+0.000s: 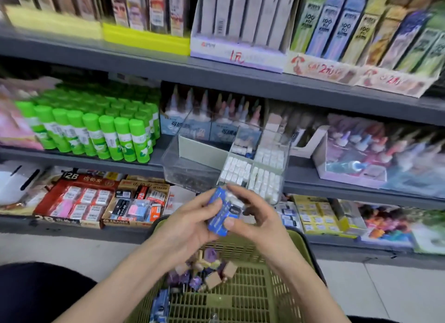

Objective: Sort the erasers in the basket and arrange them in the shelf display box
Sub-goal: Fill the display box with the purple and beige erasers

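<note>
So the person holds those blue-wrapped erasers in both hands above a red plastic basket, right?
Not quite: the head view shows an olive-green plastic mesh basket, not a red one. The left hand and right hand do hold the blue-wrapped erasers above it.

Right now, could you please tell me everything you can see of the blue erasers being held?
The blue erasers are a small bunch of flat blocks in glossy blue sleeves, with white ends showing at the top; the print is too blurred to read. They are held slightly tilted above the green basket, in front of the clear display box. The left hand grips them with its thumb on the front, and the right hand pinches them from the other side.
</note>
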Action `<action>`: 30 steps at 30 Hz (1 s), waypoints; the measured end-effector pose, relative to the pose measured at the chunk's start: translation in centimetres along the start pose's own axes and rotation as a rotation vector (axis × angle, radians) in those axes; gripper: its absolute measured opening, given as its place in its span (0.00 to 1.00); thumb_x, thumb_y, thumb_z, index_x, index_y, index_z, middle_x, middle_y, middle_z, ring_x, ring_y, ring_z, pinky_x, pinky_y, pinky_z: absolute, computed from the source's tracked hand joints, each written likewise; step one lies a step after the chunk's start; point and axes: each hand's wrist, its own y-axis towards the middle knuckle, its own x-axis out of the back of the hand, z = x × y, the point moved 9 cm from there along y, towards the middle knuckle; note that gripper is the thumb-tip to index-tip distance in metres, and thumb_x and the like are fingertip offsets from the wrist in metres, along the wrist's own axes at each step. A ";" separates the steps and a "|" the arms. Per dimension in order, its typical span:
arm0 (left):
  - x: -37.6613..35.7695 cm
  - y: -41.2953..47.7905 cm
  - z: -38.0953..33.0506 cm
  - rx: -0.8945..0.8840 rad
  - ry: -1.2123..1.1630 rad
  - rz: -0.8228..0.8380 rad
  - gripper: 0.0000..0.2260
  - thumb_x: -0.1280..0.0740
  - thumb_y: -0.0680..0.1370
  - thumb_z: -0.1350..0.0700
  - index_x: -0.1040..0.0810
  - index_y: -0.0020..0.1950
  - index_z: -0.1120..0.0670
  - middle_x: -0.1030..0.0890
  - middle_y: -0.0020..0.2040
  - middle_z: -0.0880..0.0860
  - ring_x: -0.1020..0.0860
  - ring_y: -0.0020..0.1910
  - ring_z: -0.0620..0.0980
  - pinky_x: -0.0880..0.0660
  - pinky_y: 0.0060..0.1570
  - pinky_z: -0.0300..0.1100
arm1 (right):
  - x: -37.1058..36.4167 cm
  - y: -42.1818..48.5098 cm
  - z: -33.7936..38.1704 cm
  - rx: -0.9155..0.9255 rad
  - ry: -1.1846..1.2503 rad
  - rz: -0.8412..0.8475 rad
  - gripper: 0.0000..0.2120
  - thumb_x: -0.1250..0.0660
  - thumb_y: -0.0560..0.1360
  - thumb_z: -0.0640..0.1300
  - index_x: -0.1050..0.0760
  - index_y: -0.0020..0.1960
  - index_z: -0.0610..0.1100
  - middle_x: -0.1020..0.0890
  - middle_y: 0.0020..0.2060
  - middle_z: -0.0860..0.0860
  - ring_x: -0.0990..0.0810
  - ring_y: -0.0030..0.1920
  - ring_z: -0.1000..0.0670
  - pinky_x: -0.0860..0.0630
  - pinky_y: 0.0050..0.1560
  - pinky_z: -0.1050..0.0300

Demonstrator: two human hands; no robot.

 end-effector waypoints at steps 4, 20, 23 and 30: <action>-1.8 1.2 -1.3 -0.023 0.015 0.075 0.18 0.37 0.70 0.62 0.23 0.59 0.57 0.18 0.47 0.57 0.20 0.39 0.51 0.20 0.38 0.45 | 2.1 1.0 2.2 0.087 -0.066 -0.056 0.20 0.26 0.65 0.44 0.21 0.55 0.57 0.21 0.50 0.57 0.24 0.49 0.57 0.29 0.53 0.64; -2.2 9.4 -7.7 -0.257 0.324 -0.102 0.14 0.37 0.78 0.63 0.29 0.63 0.54 0.25 0.50 0.57 0.22 0.46 0.52 0.19 0.43 0.42 | 13.8 6.0 3.7 -0.001 -0.174 -0.485 0.06 0.27 0.71 0.42 0.21 0.48 0.46 0.24 0.31 0.47 0.27 0.26 0.53 0.28 0.29 0.59; -2.6 12.1 -9.1 -0.283 0.330 -0.113 0.07 0.38 0.79 0.63 0.28 0.57 0.56 0.24 0.49 0.56 0.22 0.45 0.52 0.19 0.46 0.44 | 13.8 8.7 3.4 -0.020 -0.342 -0.475 0.08 0.26 0.69 0.46 0.22 0.44 0.45 0.21 0.33 0.41 0.25 0.29 0.52 0.27 0.34 0.53; -3.2 16.8 -8.8 -0.256 0.305 -0.113 0.11 0.38 0.79 0.64 0.28 0.61 0.55 0.22 0.49 0.52 0.21 0.49 0.54 0.24 0.56 0.51 | 12.4 14.0 3.6 0.059 -0.835 -0.460 0.16 0.27 0.70 0.51 0.30 0.36 0.42 0.31 0.24 0.53 0.35 0.26 0.56 0.39 0.29 0.62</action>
